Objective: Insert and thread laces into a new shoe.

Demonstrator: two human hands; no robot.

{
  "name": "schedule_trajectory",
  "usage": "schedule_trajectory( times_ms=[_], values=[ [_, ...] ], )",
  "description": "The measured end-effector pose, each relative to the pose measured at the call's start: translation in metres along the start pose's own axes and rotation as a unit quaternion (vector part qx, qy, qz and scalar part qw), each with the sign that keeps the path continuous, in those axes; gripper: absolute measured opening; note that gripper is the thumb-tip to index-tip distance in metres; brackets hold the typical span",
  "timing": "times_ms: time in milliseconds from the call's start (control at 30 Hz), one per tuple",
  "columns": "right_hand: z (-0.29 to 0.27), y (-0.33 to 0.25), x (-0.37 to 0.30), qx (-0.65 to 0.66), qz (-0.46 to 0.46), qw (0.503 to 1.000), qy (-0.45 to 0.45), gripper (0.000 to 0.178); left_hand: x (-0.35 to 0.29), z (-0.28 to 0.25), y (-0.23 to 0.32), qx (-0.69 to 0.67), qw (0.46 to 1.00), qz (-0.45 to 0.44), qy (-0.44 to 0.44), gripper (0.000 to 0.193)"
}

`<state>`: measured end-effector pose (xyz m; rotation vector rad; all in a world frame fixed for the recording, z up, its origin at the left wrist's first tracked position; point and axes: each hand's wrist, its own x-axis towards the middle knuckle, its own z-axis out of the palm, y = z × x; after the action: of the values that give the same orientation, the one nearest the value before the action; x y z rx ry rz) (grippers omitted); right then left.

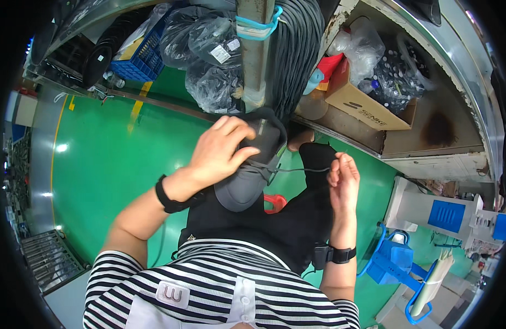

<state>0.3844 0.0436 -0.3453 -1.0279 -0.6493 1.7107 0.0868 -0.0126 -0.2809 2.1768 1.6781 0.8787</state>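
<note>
A dark grey lace-up shoe (239, 189) rests over my lap, its rounded toe toward me and its dark opening farther off. Its grey shoelace (299, 170) stretches out to the right, fairly straight. My right hand (344, 174) has its fingers pinched on the far end of that lace, beside my right knee. Above the left side of the shoe is my left hand (224, 147), thumb and fingers apart and nothing held. The thumb reaches over the shoe's lacing; whether it touches cannot be made out.
Black plastic bags (214, 82), a blue crate (140, 63) and a metal post (254, 66) with hanging dark cords (297, 49) stand ahead. A cardboard box (365, 107) sits on the right shelf. Blue metal equipment (393, 263) is at lower right. Under my legs shows something red (276, 203).
</note>
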Motion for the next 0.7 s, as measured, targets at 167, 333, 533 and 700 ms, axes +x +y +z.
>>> schedule_trajectory(
  times_ms=[167,333,533,700],
  values=[
    [-0.021,-0.012,0.001,0.026,-0.028,0.999,0.015,0.017,-0.017,-0.01,0.001,0.148,0.977,0.117,-0.1,0.033],
    [-0.018,-0.015,-0.006,0.007,-0.03,0.999,0.041,0.015,0.006,0.009,-0.005,0.19,0.897,0.264,-0.299,0.014],
    [-0.116,-0.037,-0.029,-0.048,0.002,0.989,0.143,0.017,-0.027,-0.005,-0.018,-0.645,0.648,-0.325,-0.242,0.024],
    [-0.266,-0.065,-0.089,0.111,-0.048,0.967,0.223,0.013,-0.104,-0.124,-0.143,-0.702,0.624,-0.268,0.215,0.01]
  ],
)
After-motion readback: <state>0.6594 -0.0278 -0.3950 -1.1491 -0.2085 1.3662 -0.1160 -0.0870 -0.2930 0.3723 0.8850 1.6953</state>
